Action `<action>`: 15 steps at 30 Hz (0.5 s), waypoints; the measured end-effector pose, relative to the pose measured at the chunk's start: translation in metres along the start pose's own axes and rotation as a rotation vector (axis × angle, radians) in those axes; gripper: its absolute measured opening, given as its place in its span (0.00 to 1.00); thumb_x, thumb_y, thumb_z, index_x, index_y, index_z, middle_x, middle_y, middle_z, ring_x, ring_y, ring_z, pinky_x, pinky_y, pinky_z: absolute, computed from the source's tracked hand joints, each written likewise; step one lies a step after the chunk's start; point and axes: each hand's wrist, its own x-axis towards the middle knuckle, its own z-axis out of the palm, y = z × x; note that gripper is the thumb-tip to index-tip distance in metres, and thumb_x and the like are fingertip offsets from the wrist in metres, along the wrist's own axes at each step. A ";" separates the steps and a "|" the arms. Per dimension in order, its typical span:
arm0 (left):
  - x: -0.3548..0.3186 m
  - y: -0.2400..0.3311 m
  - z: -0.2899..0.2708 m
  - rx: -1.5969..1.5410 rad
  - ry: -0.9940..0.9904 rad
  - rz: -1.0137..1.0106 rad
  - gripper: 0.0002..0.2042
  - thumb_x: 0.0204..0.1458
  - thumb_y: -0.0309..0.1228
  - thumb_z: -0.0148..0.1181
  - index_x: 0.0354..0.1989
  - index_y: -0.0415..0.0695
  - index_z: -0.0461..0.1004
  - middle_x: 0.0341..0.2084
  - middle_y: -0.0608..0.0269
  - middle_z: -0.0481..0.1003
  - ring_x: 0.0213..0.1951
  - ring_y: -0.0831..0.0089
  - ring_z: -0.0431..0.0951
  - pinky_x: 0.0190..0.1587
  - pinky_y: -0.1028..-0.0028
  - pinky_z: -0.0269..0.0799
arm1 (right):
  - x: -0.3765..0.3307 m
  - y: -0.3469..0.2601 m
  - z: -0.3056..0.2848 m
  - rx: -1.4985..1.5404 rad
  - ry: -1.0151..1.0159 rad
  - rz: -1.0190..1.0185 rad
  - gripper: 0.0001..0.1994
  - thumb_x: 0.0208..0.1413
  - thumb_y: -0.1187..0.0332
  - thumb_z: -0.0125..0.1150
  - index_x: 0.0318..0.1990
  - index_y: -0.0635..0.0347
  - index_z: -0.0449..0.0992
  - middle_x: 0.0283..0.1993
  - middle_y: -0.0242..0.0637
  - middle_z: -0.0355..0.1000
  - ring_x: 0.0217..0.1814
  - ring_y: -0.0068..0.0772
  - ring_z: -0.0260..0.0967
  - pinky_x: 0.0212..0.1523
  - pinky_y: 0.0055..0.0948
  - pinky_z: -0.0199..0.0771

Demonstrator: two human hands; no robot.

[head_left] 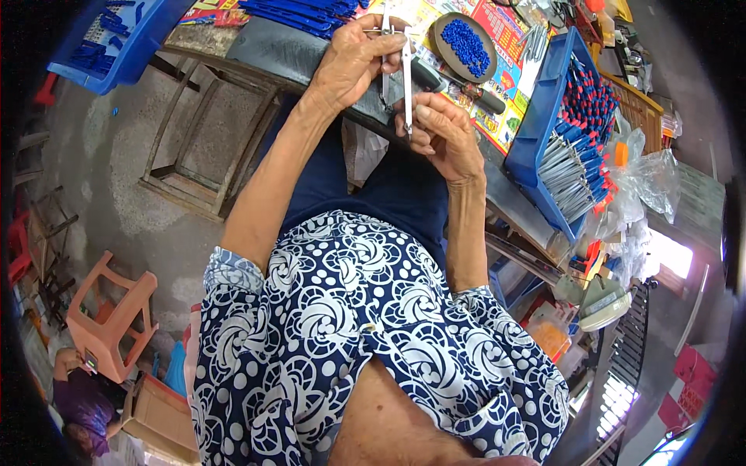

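Note:
A slim white two-legged piece [407, 81], shaped like a drawing compass, is held upright between both hands over the near edge of the table. My left hand [350, 66] is closed on its upper part, thumb and fingers pinching near the joint. Lower down, my right hand [449, 140] pinches the tip of the longer leg. Just beyond my right hand lie dark-handled tools [486, 99] on printed paper. A shallow round dish [440, 56] of small blue parts sits behind them. Whether a smaller part is between my fingers is hidden.
Long blue strips [291, 14] lie in a pile at the back left. To the right, a blue bin [535, 147] holds many metal rods with blue and red ends. Another blue bin [128, 66] stands far left. A wooden stool frame [183, 198] is beside the table; a person [85, 404] is lower left.

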 end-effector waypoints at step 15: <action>-0.002 0.002 0.001 -0.025 0.006 -0.031 0.12 0.47 0.24 0.55 0.41 0.39 0.67 0.28 0.62 0.74 0.25 0.84 0.68 0.27 0.84 0.62 | 0.001 0.006 0.000 0.086 -0.044 0.016 0.13 0.53 0.70 0.51 0.41 0.73 0.67 0.28 0.41 0.65 0.18 0.11 0.50 0.15 0.07 0.49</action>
